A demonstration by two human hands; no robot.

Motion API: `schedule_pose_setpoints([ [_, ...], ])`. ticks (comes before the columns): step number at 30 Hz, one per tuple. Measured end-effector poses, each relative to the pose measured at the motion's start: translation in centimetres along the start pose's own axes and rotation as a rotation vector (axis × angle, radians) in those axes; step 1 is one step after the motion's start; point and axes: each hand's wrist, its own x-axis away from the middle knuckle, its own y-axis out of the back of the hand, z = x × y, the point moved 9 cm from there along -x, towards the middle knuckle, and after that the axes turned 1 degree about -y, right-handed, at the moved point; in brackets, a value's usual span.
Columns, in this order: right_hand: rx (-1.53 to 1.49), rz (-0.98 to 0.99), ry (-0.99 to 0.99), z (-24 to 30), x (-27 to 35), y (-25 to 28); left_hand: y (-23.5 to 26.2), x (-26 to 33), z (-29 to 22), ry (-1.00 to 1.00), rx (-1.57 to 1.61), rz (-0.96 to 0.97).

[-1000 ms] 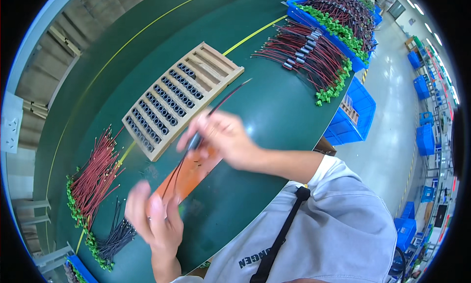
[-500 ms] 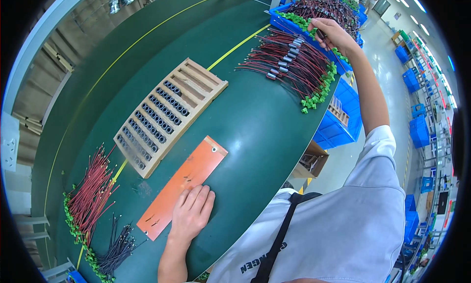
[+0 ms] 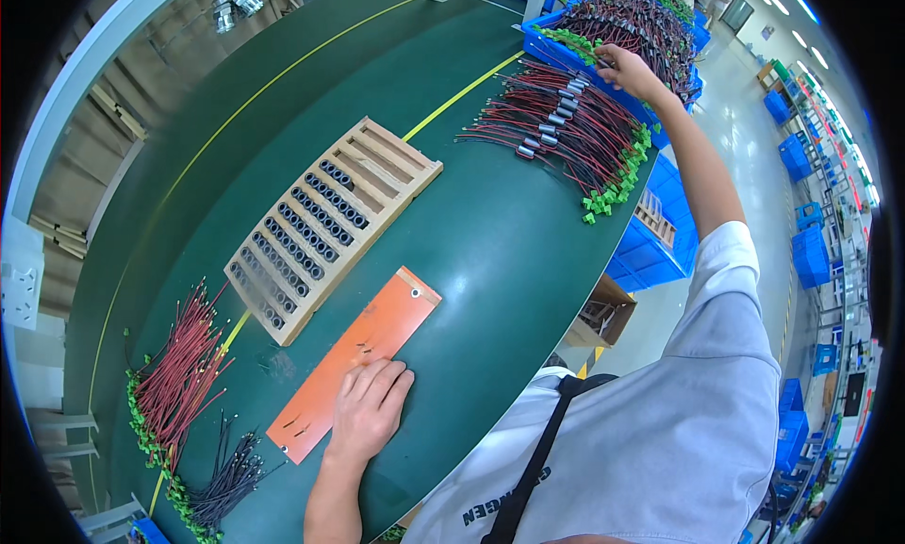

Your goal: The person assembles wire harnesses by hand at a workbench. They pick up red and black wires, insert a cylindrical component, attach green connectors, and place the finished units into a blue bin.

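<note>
Drawn back low, the right hand (image 3: 624, 71), fingers near the blue bin (image 3: 545, 48) and clamped on what I cannot tell, could snag the wired cylinders (image 3: 556, 119) lying just beside it, while the left hand (image 3: 370, 412) lies loosely, unclasped, on the orange board (image 3: 385, 318).

Ceiling lights (image 3: 802, 3) shine above a pale, glossy floor (image 3: 751, 181).

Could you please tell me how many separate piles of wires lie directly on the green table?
3: red wires at the left, black wires just below them, and wires with grey cylinders at the upper right, beside the blue bin. None appears hidden.
</note>
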Motion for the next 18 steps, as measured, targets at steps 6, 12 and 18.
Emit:
schedule_pose_setpoints([
  [6, 0.364, 0.079, 0.078, 2.1, -0.3, -4.0, 0.4, 0.5, 0.1, 0.036, -0.001, 0.009],
  [12, 0.381, -0.317, 0.390, 10.3, 4.1, -4.0, 0.3, -0.1, 0.2, 0.021, 0.054, 0.022],
  [18, -0.120, 0.000, 0.773, 30.4, 8.1, -19.4, 0.8, 0.5, -0.4, -0.041, -0.061, 0.012],
])
